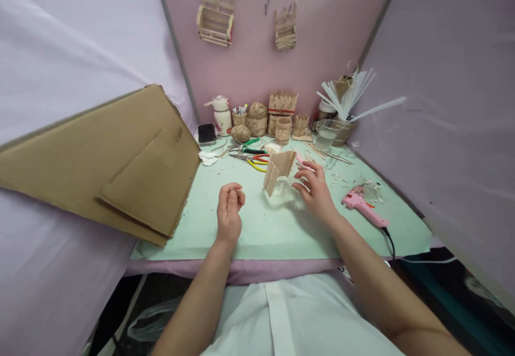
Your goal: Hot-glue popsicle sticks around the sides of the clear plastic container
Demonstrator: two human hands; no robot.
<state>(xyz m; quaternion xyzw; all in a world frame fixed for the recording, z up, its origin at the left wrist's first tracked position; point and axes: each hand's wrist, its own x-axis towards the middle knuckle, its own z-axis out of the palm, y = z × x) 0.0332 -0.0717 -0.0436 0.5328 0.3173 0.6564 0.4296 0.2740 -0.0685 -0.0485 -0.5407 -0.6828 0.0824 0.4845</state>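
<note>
My left hand [230,211] is held above the green table cover, its fingers curled and the thumb pressed against them. Whatever may be between those fingertips is too small to make out. To the right, my right hand [317,190] has bent fingers set apart, close beside a clear plastic container [279,192]; whether the fingertips touch it I cannot tell. Thin wooden sticks joined into upright panels [279,169] stand on or against that container. A pink tool handle [301,161] shows partly behind my right fingers.
A pink glue gun [364,208] lies at right, its cord over the table edge. Pliers [257,158], twine balls [240,133], stick-and-twine pots [284,130] and a water cup [325,133] sit farther back. White glue sticks [354,98] fan out behind. Cardboard [132,163] leans left.
</note>
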